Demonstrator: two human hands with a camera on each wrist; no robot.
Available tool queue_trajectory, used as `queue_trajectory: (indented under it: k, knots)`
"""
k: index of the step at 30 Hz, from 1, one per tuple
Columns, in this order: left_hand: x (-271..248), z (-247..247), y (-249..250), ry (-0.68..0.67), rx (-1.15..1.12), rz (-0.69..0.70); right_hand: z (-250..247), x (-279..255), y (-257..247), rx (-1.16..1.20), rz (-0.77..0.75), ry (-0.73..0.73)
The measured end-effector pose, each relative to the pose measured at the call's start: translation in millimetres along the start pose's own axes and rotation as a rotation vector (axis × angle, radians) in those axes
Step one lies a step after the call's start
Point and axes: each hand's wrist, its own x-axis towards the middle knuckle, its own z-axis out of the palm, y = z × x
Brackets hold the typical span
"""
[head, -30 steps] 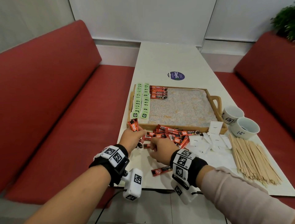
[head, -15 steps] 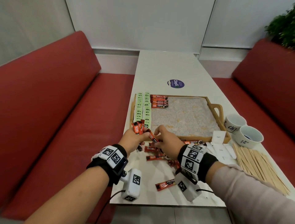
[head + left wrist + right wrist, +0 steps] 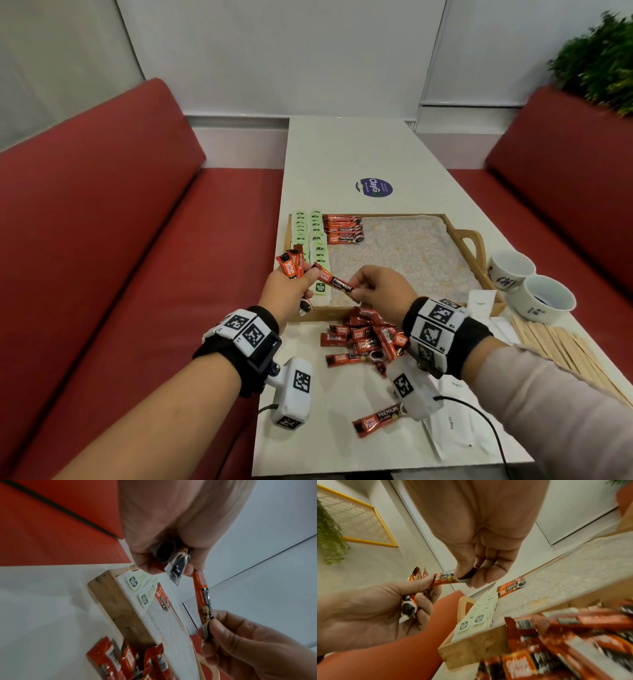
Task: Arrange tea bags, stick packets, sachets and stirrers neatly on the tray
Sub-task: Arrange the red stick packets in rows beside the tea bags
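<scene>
My left hand grips a bunch of red stick packets above the tray's near left corner. My right hand pinches the dark end of one more red stick packet, whose other end touches the left thumb. The wooden tray holds two rows of green tea bags at its left and a short stack of stick packets beside them. A loose pile of stick packets lies on the table before the tray. In the wrist views the pinched packet spans both hands.
White sachets and wooden stirrers lie at the right of the table. Two white cups stand by the tray's handle. One stick packet lies alone near the table's front edge. Red benches flank the table.
Both hands rose from the loose pile to above the tray's near edge. My right hand lifted one packet and now holds it out to the left hand's bunch.
</scene>
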Motion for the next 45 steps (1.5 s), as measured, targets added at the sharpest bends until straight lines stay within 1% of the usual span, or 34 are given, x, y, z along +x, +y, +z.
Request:
queue_trajectory:
  k: [6, 11, 18, 25, 31, 41, 45]
  knots:
    - [23.6, -5.7, 10.7, -0.004, -0.039, -0.049, -21.9, 30.8, -8.0, -0.096, -0.003, 0.112]
    - [47.9, -4.0, 17.2, -0.021, -0.033, -0.057, -40.2, 69.5, 1.4, -0.184, 0.039, 0.184]
    - [89.7, 6.4, 22.0, -0.034, -0.046, -0.083, -51.6, 132.4, 21.4, -0.336, 0.127, 0.144]
    - [130.4, 12.7, 30.2, -0.022, -0.017, -0.087, -48.3, 180.5, 27.5, -0.495, 0.157, 0.054]
    - [145.1, 13.6, 28.6, -0.016, -0.027, -0.087, -39.7, 193.4, 27.8, -0.582, 0.144, -0.02]
    - [145.5, 15.9, 23.2, -0.034, -0.037, -0.097, -33.7, 194.4, 30.3, -0.564, 0.123, 0.02]
    - [145.4, 15.6, 22.1, -0.034, -0.05, -0.106, -31.8, 195.7, 33.2, -0.512, 0.112, 0.058]
